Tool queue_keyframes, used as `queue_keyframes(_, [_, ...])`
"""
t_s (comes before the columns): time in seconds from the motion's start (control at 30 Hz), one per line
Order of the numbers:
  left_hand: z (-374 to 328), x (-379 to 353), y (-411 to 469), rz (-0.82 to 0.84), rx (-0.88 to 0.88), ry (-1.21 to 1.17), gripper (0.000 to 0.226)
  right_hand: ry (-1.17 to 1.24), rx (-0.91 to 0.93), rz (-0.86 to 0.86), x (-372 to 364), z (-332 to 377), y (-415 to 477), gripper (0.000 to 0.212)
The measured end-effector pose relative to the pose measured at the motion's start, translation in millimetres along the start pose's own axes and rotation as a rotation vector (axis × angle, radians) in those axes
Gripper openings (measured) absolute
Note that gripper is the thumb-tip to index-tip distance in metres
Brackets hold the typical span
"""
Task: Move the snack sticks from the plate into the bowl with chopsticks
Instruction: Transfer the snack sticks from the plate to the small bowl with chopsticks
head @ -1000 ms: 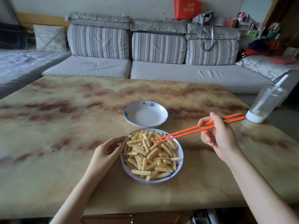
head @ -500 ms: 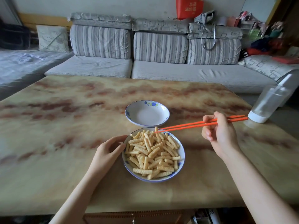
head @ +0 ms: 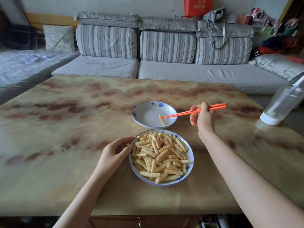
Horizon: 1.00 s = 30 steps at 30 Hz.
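A white plate with a blue rim (head: 190, 156) near the table's front holds a heap of yellow ridged snack sticks (head: 160, 156). Just behind it stands a white bowl with blue flowers (head: 144, 112), and one snack stick (head: 162, 120) lies inside it. My right hand (head: 203, 118) grips a pair of orange chopsticks (head: 184, 113) to the right of the bowl. Their tips reach over the bowl and touch the top end of the single stick. My left hand (head: 115, 151) curls around the plate's left rim.
The marbled tan table (head: 74, 122) spreads wide to the left. A clear plastic bottle with a white cap (head: 282, 105) stands upside down at the table's right edge. A grey striped sofa (head: 164, 63) runs behind the table.
My right hand has carried the chopsticks from over the plate to over the bowl. One snack stick now lies in the bowl, which was empty before. My left hand has stayed at the plate's rim.
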<state>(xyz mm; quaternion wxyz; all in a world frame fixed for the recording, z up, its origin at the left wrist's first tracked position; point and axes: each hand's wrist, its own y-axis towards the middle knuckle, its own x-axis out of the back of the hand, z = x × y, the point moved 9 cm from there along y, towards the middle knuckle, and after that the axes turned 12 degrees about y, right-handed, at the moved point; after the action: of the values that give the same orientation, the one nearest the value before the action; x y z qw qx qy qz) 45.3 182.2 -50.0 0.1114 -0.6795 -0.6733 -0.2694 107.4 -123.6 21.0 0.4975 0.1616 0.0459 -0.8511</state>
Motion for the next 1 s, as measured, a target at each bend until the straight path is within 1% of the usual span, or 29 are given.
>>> queue_keyframes(0.23, [-0.3,0.7,-0.2,0.001,-0.003,0.002,0.032,0.037,0.023,0.008,9.7,10.4,-7.4,0.042])
queue_keyframes(0.4, [-0.5,0.8,-0.7,0.001,-0.008,0.019,0.031,0.045,0.03,0.137,23.2,36.8,-16.7,0.044])
queue_keyframes(0.53, [1.1,1.5,0.1,0.004,-0.001,0.018,0.033,-0.057,0.048,0.207,40.4,51.0,-30.4,0.045])
queue_keyframes(0.8, [0.2,1.3,-0.6,-0.003,0.008,0.025,0.034,-0.092,0.004,0.206,40.8,30.9,-34.6,0.046])
queue_keyframes(1.0, [-0.5,1.0,-1.3,0.004,0.005,0.023,0.032,-0.044,0.016,0.14,45.1,24.9,-31.7,0.045])
